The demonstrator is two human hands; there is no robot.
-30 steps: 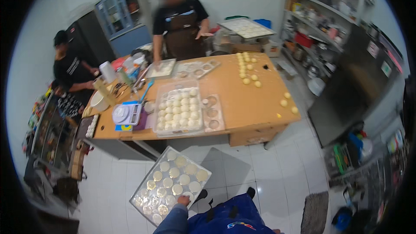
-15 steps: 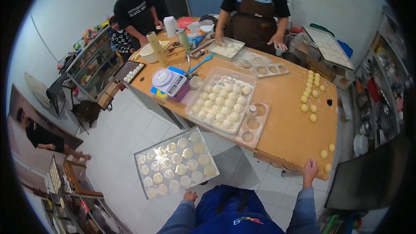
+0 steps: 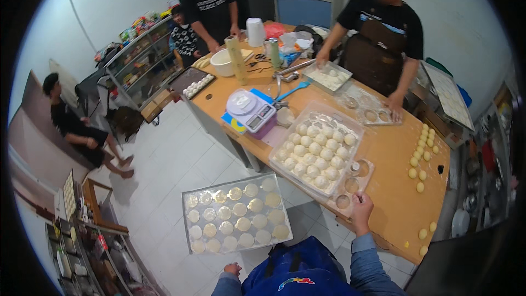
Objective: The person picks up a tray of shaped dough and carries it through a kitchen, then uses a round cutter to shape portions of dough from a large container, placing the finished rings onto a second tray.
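On the white tiled floor (image 3: pixel 181 159) beside the wooden table (image 3: pixel 394 186), both hands grip trays (image 3: pixel 236 215).

The person is wearing a long-sleeved top in a muted grey-blue, its 2 sleeves reaching down to the wrists and ending in plain cuffs. The right hand (image 3: pixel 361 212) and the left hand (image 3: pixel 233 268) are showing bare beyond those cuffs, with no gloves. Over the chest a deep blue apron or bib is lying in soft folds, with 1 dark strap running up its middle and a small multicoloured emblem in red, yellow and light blue stitched on the front.
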